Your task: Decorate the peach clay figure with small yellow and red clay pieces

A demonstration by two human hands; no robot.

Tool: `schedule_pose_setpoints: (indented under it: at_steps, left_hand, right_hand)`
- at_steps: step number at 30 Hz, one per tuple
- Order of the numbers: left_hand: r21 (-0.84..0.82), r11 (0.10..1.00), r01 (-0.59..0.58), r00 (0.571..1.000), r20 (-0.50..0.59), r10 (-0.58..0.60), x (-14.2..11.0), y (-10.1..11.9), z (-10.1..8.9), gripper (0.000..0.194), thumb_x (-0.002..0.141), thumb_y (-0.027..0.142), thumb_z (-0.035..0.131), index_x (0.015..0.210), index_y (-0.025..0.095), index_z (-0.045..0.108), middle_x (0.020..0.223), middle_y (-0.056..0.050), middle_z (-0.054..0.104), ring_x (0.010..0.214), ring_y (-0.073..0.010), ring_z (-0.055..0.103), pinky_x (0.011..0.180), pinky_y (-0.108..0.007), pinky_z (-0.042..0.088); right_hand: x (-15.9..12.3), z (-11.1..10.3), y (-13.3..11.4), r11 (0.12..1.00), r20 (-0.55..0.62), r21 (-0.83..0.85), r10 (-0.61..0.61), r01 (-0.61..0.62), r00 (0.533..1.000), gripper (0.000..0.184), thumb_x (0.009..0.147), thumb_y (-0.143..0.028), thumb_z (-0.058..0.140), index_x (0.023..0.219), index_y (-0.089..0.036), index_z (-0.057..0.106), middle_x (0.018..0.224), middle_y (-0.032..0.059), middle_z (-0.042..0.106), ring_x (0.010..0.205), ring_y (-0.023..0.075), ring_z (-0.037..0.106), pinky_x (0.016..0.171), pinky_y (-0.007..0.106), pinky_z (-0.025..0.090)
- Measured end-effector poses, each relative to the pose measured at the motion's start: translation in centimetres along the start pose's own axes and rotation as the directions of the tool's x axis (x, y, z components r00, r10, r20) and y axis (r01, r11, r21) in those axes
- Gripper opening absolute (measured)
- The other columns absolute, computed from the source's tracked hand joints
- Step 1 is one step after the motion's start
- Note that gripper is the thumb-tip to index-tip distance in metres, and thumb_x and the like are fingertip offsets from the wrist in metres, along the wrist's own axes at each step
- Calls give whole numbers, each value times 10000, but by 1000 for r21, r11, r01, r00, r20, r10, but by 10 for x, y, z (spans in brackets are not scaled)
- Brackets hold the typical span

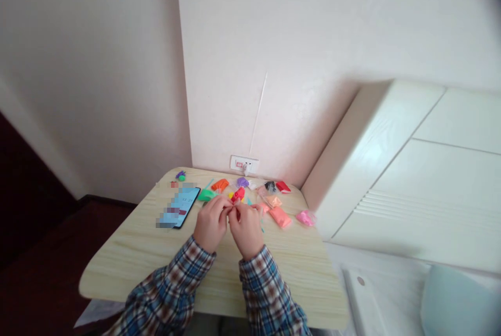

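My left hand [212,223] and my right hand [246,227] meet above the table, fingertips pinched together. A bit of red clay [237,194] shows right at and beyond the fingertips; how much of it is between the fingers is hidden. Something yellow sits close behind it. Around the hands lie soft clay packets: green [206,195], orange [219,185], purple [242,182], black [270,186] and red [283,187]. To the right are a peach packet [273,201], a coral packet [281,217] and a pink packet [306,217].
A phone [183,208] with its screen lit lies left of my hands on the wooden table [129,252]. Behind it is a small purple and green piece [180,175]. A wall socket [245,164] is just above the back edge. A white headboard [395,179] stands to the right.
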State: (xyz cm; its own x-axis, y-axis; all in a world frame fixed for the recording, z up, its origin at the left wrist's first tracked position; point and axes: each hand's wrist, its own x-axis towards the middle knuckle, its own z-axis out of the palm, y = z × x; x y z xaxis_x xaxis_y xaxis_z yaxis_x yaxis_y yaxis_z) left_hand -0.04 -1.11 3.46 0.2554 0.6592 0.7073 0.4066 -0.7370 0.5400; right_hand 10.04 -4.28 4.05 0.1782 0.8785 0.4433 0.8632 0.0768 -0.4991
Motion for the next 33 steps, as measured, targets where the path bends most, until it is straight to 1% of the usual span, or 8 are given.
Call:
schedule_pose_setpoints:
  at_steps: [6,9,12,16,19,21,27,33]
  left_hand:
    - [-64,997,51,999,-13,-52,7,35,1,154,810,88,464,728,174,562,767,-52,666,733,-179,633,676,-278,517]
    - [-117,990,72,997,21,-70,12,40,5,119,820,130,495,733,171,565,738,-37,667,701,-162,640,672,-258,530]
    - [-142,987,74,995,78,-64,14,38,9,110,800,124,529,719,170,586,726,-23,674,695,-155,648,673,-246,525]
    - [-121,990,78,990,130,-62,13,24,10,142,751,60,533,696,166,610,691,-13,671,656,-149,643,646,-243,523]
    - [-84,992,93,987,137,-81,11,8,5,183,718,19,507,692,162,618,724,-30,673,703,-161,641,641,-247,532]
    - [-65,992,104,985,147,-94,9,-5,0,178,716,29,507,687,163,621,736,-34,671,710,-164,638,623,-247,538]
    - [-70,990,119,974,203,-103,11,-30,-4,125,750,87,527,688,162,605,729,-35,656,642,-147,630,591,-247,544]
    - [-128,985,114,965,250,-79,13,-33,9,124,776,104,522,684,163,582,737,-36,630,643,-136,623,568,-222,538]
  right_hand:
    - [-9,-42,-8,1000,-47,-7,-12,12,999,236,814,-133,431,632,-173,576,609,14,644,616,146,553,760,326,270]
    - [-10,-55,-2,1000,-36,-23,-20,19,999,228,819,-149,436,645,-173,582,624,18,642,629,150,549,788,335,269]
    - [-12,-59,7,999,-10,-31,-19,19,1000,238,843,-172,426,687,-172,606,636,20,647,635,151,553,807,344,270]
    - [-11,-49,17,1000,45,-1,-20,20,999,286,890,-261,434,689,-175,618,623,9,659,637,145,580,810,336,288]
    - [-3,-32,20,998,100,54,-34,28,994,370,908,-404,437,679,-175,616,614,5,669,620,137,599,780,309,318]
    - [4,-17,21,995,139,93,-57,45,989,386,915,-426,432,693,-173,620,621,1,676,609,129,606,768,293,330]
    - [17,15,30,982,205,158,-137,105,969,354,956,-310,380,734,-180,625,622,-29,670,644,104,621,771,255,336]
    - [14,17,42,988,205,103,-133,114,970,367,951,-194,343,682,-168,590,666,-6,669,678,110,613,758,254,335]
